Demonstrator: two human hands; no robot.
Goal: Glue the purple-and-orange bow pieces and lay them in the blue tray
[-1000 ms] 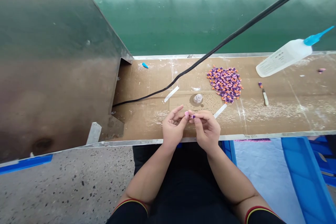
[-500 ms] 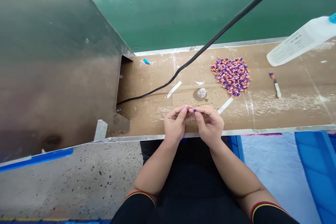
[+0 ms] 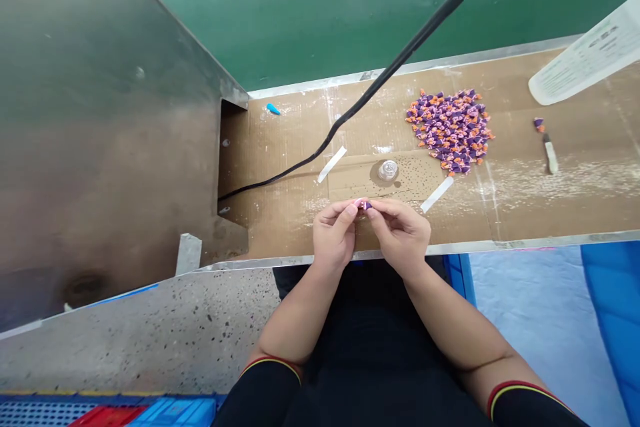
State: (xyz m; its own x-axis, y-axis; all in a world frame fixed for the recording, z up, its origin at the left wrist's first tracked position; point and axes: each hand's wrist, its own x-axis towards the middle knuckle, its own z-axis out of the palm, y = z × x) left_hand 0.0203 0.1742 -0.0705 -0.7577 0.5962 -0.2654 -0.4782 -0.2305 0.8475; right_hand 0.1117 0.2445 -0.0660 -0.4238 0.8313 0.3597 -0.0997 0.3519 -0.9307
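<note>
My left hand (image 3: 334, 232) pinches a small pink piece (image 3: 359, 202) between thumb and forefinger, above the near edge of the cardboard-covered bench. Facing it, my right hand (image 3: 403, 235) grips a small purple piece (image 3: 369, 205) with a pale edge. The two pieces meet at my fingertips; whether they are joined I cannot tell. Just beyond my hands stands a small clear round cup (image 3: 388, 170) on a wet, speckled patch of cardboard. A pile of small purple, pink and orange pieces (image 3: 453, 132) lies farther back to the right.
A black cable (image 3: 345, 119) crosses over the bench. At right are a white bottle (image 3: 590, 57), a pale-handled tool (image 3: 551, 157) and a loose purple-orange piece (image 3: 539, 124). A blue tip (image 3: 273, 109) lies back left, beside a metal housing (image 3: 125, 147). White tape strips (image 3: 332, 164) hold the cardboard.
My hands have come closer, bringing the pink and purple pieces together. The view has shifted slightly, so the bottle and pile appear farther right and higher.
</note>
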